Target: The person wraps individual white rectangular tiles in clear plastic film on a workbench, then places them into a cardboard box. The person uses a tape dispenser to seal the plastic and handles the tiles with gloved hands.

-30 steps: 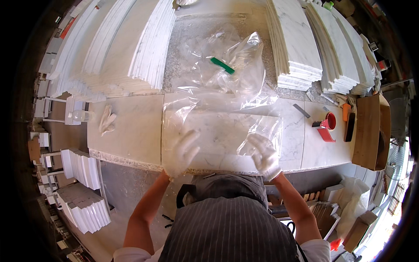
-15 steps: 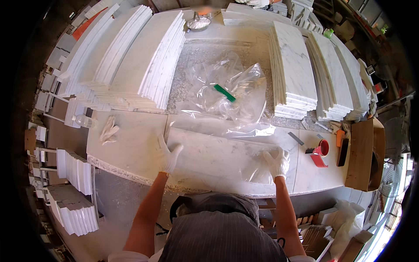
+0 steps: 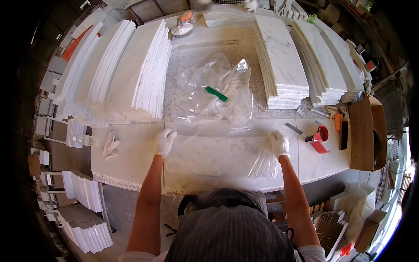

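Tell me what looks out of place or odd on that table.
A loose white glove lies limp at left on the table, though the left hand and right hand are both gloved. Farther back, a green strip lies aslant on crumpled clear plastic.

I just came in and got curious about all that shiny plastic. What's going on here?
A person is handling clear plastic spread over a pale, marbled slab. The gloved right hand seems to pinch it at the right end, where it creases. The gloved left hand has curled fingers at the left end, but whether it grips is hard to see. Behind the slab, more plastic lies crumpled between stacks of slabs, with a green strip on it.
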`<state>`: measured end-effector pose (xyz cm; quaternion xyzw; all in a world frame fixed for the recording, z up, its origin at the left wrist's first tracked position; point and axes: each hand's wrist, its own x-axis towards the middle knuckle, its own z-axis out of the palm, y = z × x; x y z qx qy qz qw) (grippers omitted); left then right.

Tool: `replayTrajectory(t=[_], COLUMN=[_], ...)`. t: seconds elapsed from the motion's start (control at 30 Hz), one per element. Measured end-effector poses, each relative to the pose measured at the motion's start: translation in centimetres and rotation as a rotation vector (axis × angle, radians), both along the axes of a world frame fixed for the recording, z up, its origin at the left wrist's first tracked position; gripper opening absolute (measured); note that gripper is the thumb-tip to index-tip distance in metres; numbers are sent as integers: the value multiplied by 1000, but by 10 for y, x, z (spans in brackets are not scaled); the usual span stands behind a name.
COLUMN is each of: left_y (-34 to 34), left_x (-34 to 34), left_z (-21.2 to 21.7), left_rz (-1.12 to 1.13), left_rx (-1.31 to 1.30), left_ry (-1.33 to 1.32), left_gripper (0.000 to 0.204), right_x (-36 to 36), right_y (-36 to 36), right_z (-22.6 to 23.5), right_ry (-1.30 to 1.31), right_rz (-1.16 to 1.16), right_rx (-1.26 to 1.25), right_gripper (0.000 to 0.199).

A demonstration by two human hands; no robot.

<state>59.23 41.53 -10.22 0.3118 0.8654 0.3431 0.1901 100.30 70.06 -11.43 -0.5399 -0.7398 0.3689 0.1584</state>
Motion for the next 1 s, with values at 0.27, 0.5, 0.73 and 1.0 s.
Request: replayTrajectory(t=[0.27,0.5,0.73,1.0], left_y=[-1,-35,-27,-30], left_x=[-1,24,28,35], left_z=[1,-2,-8,-21], left_rz=[-57,-43,-25,130], left_rx=[2,-34,-97,-37], left_ry=[121,-2,114,250], left_gripper=[24,24,25,26], right_x=[6,18,25,22], right_y=[3,-12,-22,-20], right_z=[-12,-4,-1,-8], right_ry=[53,-32,-28,-23], right_rz=[60,84,55,-22], right_rx=[17,-26,5,-135], right_gripper=[24,24,26,24])
